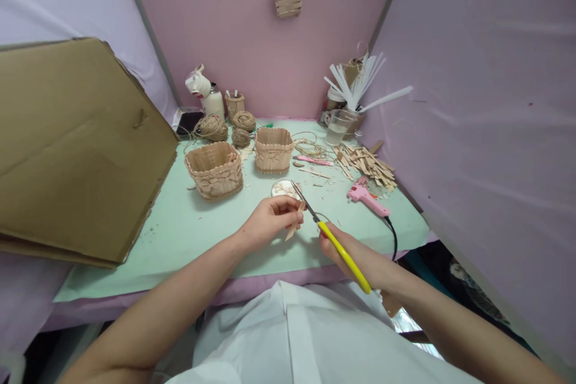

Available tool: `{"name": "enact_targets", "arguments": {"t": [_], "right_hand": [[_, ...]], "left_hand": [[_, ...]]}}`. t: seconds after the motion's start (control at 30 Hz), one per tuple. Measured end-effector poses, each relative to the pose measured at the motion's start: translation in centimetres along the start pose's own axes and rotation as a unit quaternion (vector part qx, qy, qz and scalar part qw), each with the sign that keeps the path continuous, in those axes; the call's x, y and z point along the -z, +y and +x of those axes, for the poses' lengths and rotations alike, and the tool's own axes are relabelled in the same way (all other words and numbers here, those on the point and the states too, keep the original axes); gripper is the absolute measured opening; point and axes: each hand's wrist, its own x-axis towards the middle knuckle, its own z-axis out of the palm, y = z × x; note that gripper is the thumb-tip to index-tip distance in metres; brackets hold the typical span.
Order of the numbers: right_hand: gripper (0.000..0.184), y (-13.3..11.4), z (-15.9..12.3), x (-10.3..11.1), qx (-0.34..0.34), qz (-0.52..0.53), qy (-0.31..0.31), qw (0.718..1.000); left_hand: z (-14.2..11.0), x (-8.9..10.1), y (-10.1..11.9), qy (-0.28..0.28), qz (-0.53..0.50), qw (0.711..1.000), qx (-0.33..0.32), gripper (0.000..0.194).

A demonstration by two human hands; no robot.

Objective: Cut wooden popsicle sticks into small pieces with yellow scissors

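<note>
My left hand [269, 220] pinches a thin wooden craft stick [292, 230] between thumb and fingers. In my right hand [361, 253] is a pair of scissors with yellow handles [344, 258], its metal blades pointing away and slightly left, close beside the stick. The fingers of that hand are partly hidden by the handle. Just beyond my left hand lies a small round dish [273, 191] with little pale wood pieces in it. Two wooden baskets with scalloped rims, the left basket [216, 177] and the right basket [273, 153], stand further back on the table.
A pink glue gun [369, 200] with a black cord lies at right, near a pile of craft sticks [366, 165]. Behind stand a plastic cup [338, 127], white glue sticks [357, 84] and twine balls [211, 128]. A large cardboard sheet [81, 150] leans over the left side.
</note>
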Motion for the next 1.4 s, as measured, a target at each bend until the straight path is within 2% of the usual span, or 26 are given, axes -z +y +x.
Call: {"name": "enact_targets", "arguments": {"t": [0.2,0.37,0.53,0.6,0.7,0.83,1.17,1.4], "right_hand": [[0.034,0.4,-1.2,0.1,-0.085,0.037,-0.016,0.996],[0.033,1.6,-3.0,-0.2,-0.090,0.021,-0.025,0.995],[0.031,2.3,-4.1,-0.7,-0.115,0.050,-0.031,0.992],[0.026,2.5,-4.2,-0.9,-0.115,0.050,-0.027,0.992],[0.021,2.6,-4.2,-0.8,-0.121,0.028,-0.017,0.992],[0.026,2.6,-3.8,-0.5,-0.096,0.019,-0.048,0.994],[0.026,1.3,-3.8,-0.1,-0.122,-0.006,-0.051,0.991],[0.027,3.8,-4.3,-0.7,-0.082,-0.045,-0.062,0.994]], "left_hand": [[-0.3,-0.4,-0.1,-0.039,-0.025,0.998,0.046,0.021],[-0.6,-0.7,-0.5,-0.109,-0.020,0.989,0.098,0.018],[-0.8,-1.0,-0.6,-0.137,0.003,0.979,0.150,0.020],[-1.0,-1.3,-0.6,-0.133,0.029,0.980,0.143,0.023],[-1.3,-1.8,-0.7,-0.100,0.059,0.989,0.095,0.025],[-1.7,-2.2,-0.9,-0.084,0.057,0.993,0.067,0.027],[-1.5,-1.6,-1.0,-0.113,-0.001,0.985,0.127,0.022],[-1.6,-1.6,-1.3,-0.141,-0.002,0.978,0.157,0.026]]}}
